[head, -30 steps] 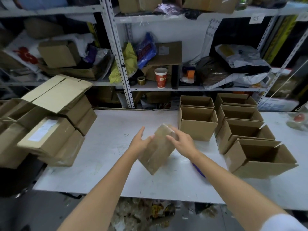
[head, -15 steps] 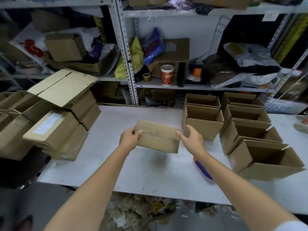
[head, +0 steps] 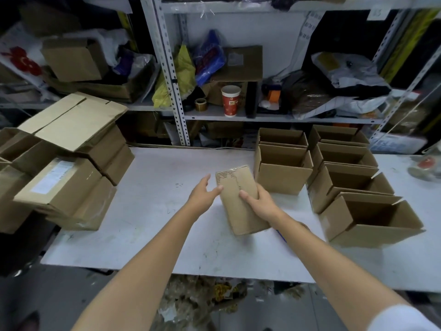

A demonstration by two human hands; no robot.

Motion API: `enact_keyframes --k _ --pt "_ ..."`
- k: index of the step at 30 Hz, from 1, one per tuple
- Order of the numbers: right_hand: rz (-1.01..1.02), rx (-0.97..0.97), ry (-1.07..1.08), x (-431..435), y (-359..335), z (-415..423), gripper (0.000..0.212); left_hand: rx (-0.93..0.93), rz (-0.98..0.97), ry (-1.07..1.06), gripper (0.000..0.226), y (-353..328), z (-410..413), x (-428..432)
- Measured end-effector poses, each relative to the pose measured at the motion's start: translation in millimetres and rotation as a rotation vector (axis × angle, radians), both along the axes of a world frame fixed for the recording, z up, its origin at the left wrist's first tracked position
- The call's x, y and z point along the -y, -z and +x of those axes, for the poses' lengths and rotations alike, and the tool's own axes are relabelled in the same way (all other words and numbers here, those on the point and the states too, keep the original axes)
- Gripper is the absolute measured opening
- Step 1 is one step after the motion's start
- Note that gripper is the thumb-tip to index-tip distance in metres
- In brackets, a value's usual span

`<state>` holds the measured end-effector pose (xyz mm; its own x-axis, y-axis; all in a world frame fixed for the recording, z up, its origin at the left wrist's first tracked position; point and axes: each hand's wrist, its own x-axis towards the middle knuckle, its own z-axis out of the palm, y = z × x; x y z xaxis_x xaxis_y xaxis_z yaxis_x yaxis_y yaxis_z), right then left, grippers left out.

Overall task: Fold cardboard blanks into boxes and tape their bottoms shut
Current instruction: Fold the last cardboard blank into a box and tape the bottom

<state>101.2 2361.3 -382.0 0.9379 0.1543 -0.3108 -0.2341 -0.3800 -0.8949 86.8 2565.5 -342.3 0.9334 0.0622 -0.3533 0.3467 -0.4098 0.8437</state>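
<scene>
- Hands: left hand (head: 204,191) was spread with the fingers straight. Its fingertips touched the left edge of the cardboard box (head: 238,222) and gripped nothing.
- Right hand (head: 261,204) gripped the same box from the right. The thumb lay across the upward face; the other fingers curled round the right side, out of sight.
- The box was brown and folded up, with its long axis running near to far and its far end leaning a little left.
- It sat over the middle of the white desk (head: 148,211), held between the two hands. Whether its near end touched the desk: could not tell.
- The far end of the box showed a seam and a row of dark marks, too blurred to read.
- Six open boxes (head: 282,174) stood mouths up on the right half of the desk, two in the left row and four in the right. The held box was just beside the near one of the left row.
- A blue object (head: 281,236) lay on the desk under the right forearm, mostly hidden.
- At the left end of the desk, flat cardboard blanks (head: 71,120) lay on top of wrapped bundles (head: 59,187).
- On the metal shelf (head: 238,117) at the far side stood a red paper cup (head: 231,100), with a tape roll (head: 200,104) to its left.
</scene>
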Motion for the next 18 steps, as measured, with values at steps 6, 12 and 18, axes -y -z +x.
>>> enact_keyframes --k 6,12,18 --pt "0.146 -0.281 -0.019 0 5 -17 0.031 -0.089 -0.189 0.08 0.056 37 -20 21" --pt "0.102 -0.317 0.037 -1 29 -20 0.039 -0.195 -0.191 0.034 0.055 56 -22 22" --pt "-0.03 -0.407 -0.003 42 46 -16 0.053 -0.277 -0.244 -0.013 0.049 65 -13 17"
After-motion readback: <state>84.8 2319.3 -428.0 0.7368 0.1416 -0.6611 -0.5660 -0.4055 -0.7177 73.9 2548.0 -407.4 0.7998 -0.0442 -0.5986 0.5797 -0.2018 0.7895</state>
